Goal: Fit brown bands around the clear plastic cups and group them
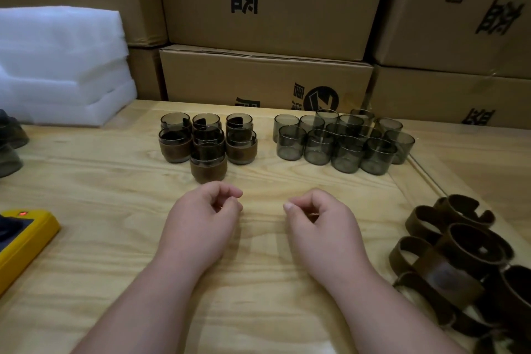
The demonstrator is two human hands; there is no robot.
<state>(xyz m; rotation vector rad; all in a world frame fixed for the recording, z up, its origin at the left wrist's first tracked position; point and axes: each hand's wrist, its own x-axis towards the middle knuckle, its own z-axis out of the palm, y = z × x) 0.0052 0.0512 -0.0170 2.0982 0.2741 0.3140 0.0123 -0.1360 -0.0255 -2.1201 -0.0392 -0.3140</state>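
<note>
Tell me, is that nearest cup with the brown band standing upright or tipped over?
Upright. The nearest banded cup stands on its base on the wooden table, its open rim facing up and the brown band level around it.

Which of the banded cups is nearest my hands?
The front banded cup, standing alone ahead of the two rows of three, just beyond the left hand. The other six sit farther back.
</note>
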